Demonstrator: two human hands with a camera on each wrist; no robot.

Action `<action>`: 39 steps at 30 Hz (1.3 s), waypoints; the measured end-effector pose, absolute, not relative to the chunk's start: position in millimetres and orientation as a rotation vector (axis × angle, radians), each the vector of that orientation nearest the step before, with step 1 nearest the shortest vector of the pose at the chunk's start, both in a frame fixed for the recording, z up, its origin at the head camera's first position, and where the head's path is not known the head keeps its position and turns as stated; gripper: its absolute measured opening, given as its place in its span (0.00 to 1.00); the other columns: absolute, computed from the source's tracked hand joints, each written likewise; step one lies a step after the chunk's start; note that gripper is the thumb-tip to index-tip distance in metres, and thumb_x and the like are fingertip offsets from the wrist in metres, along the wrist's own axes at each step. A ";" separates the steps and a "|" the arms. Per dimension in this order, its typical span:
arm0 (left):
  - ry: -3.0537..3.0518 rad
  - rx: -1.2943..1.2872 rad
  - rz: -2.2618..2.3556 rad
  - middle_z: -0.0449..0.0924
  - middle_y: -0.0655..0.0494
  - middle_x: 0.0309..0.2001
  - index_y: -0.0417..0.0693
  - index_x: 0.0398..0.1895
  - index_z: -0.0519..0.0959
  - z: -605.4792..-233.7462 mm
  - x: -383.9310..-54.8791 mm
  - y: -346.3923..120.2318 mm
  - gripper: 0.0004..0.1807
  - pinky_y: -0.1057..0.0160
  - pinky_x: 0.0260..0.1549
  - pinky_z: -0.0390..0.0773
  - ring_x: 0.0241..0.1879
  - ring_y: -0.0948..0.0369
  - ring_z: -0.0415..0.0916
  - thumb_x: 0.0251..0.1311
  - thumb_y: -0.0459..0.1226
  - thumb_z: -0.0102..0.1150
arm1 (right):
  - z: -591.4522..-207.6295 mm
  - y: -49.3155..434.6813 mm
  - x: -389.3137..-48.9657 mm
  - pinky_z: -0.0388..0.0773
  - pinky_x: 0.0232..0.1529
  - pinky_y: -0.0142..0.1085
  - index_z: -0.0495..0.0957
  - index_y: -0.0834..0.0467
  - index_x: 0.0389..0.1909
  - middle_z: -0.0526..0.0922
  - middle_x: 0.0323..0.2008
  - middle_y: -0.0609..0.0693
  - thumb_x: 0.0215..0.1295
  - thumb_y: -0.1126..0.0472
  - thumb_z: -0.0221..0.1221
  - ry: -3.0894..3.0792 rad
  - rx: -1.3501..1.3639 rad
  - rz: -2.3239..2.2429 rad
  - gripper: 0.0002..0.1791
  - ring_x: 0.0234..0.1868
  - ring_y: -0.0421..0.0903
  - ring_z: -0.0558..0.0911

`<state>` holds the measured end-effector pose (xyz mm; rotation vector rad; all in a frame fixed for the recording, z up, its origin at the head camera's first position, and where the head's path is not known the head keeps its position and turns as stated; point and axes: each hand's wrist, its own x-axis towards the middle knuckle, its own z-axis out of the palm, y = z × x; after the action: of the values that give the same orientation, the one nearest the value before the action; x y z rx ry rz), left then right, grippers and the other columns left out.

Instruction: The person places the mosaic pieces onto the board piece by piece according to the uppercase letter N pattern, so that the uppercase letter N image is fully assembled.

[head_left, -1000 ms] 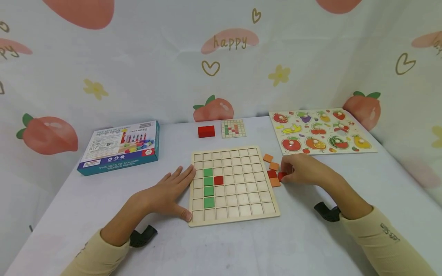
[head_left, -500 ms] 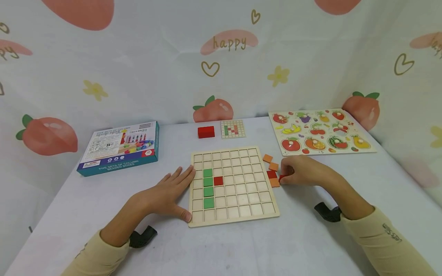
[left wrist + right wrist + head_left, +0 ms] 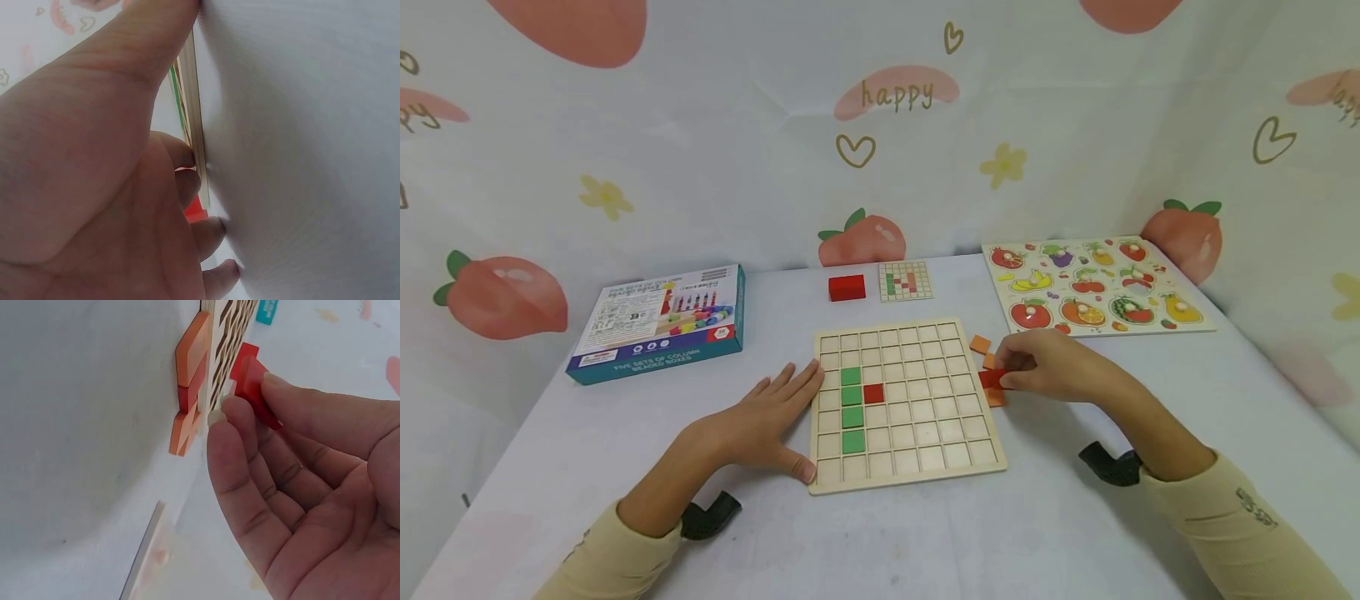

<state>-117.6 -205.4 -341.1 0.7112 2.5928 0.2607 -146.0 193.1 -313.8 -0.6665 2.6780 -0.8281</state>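
Note:
A square wooden grid board (image 3: 928,433) lies on the table. Several green tiles (image 3: 852,417) form a column in it, with one red tile (image 3: 873,393) beside them. My left hand (image 3: 756,429) has its fingers spread and touches the board's left edge with thumb and fingertips. My right hand (image 3: 1056,367) pinches another red tile (image 3: 253,384) between thumb and fingers, just off the board's right edge. Beneath it on the table lie orange tiles (image 3: 192,350) and a loose red tile (image 3: 192,387), partly covered by the hand in the head view.
Behind the board are a red block (image 3: 847,288) and a small card with a grid pattern (image 3: 906,281). A fruit knob puzzle (image 3: 1101,287) lies at the back right. At the back left is a bead toy box (image 3: 655,321). A patterned cloth hangs behind the table.
My right hand has lifted the red tile from its place right of the pile and moved slightly left, over the loose tiles. The left hand has stayed at the board's edge.

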 end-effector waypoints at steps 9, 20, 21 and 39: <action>2.593 0.717 0.258 0.34 0.48 0.81 0.46 0.82 0.41 -341.1 -117.5 -205.6 0.73 0.36 0.71 0.39 0.78 0.42 0.29 0.40 0.72 0.67 | -313.2 181.3 -146.3 0.80 0.36 0.36 0.83 0.59 0.37 0.82 0.30 0.44 0.63 0.69 0.67 2.656 -0.728 -0.899 0.04 0.33 0.44 0.78; 2.592 0.719 0.266 0.34 0.49 0.81 0.46 0.82 0.42 -341.9 -117.9 -205.5 0.73 0.36 0.71 0.39 0.78 0.42 0.28 0.40 0.71 0.68 | -307.3 153.4 -145.0 0.77 0.34 0.37 0.84 0.55 0.37 0.81 0.31 0.44 0.65 0.68 0.66 2.600 -0.752 -0.858 0.05 0.35 0.46 0.76; 2.591 0.719 0.267 0.34 0.49 0.81 0.46 0.82 0.42 -341.8 -117.8 -205.4 0.73 0.36 0.71 0.38 0.78 0.42 0.28 0.40 0.71 0.68 | -307.0 151.0 -145.0 0.77 0.34 0.37 0.85 0.54 0.37 0.81 0.31 0.44 0.65 0.68 0.66 2.595 -0.763 -0.855 0.05 0.35 0.45 0.76; 2.583 0.708 0.273 0.33 0.50 0.81 0.47 0.82 0.41 -340.8 -118.0 -206.4 0.73 0.36 0.71 0.38 0.78 0.42 0.27 0.40 0.71 0.67 | -311.5 106.8 -147.3 0.79 0.39 0.34 0.86 0.54 0.36 0.81 0.30 0.41 0.64 0.70 0.64 2.540 -0.935 -0.796 0.07 0.35 0.42 0.78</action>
<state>-118.0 -206.4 -340.8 0.7079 2.5827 0.2731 -147.3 106.8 -311.5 -0.9354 2.5398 -0.7958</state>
